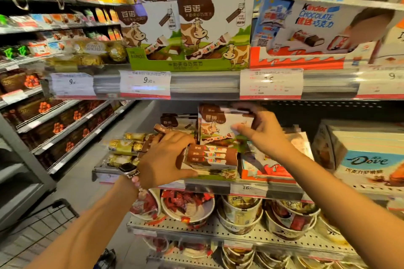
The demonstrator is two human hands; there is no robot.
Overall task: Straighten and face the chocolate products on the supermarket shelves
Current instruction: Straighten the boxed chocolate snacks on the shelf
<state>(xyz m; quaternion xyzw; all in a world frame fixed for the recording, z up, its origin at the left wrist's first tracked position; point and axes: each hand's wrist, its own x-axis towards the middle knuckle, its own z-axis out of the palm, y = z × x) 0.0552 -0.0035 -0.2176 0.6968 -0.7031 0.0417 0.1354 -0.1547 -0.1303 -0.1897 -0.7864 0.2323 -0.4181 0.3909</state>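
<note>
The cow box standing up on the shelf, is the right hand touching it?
Touching. The head view shows the right hand with fingers curled over the upright cow box's top edge and thumb against its front.

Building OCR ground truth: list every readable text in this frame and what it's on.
"kinder CHOCOLATE": white box, top shelf.
"Dove": blue-white box, middle shelf right.
"Dove": paper tubs, lower shelf.
"9.90": price tag under the cow-print boxes.
"16": price tag, middle shelf rail.
"FERRERO ROCHER": gold pack, faint.
Other tags and small print: too blurred.
</note>
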